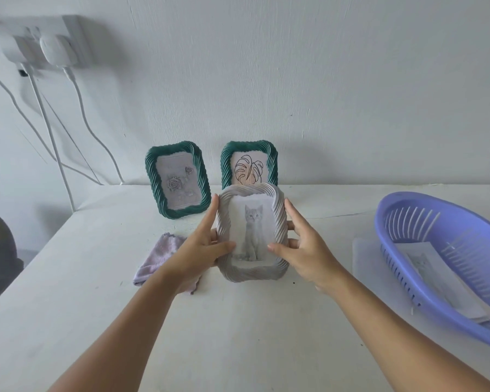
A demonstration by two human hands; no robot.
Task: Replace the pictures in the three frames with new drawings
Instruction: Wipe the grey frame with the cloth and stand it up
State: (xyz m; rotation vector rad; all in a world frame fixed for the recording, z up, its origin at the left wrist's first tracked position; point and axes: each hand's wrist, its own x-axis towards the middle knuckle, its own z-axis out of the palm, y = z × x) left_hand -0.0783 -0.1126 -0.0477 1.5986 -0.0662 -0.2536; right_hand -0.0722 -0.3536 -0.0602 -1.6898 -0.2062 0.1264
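A pale grey twisted-rim frame (279, 219) with a grey kitten picture (252, 230) is upright over the middle of the table, held between both hands. My left hand (201, 247) grips its left edge, thumb on the front. On the opposite edge my right hand (303, 244) grips it the same way. Behind it, against the wall, stand two green frames: one (153, 182) shows a rose drawing, the other (227, 162) a leaf line drawing and is partly hidden by the grey frame.
A lilac cloth (159, 256) lies on the white table (238, 321) under my left wrist. A purple slotted basket (402, 222) with paper sheets (441, 275) sits at the right. A wall socket (46, 43) with white cables is at the upper left.
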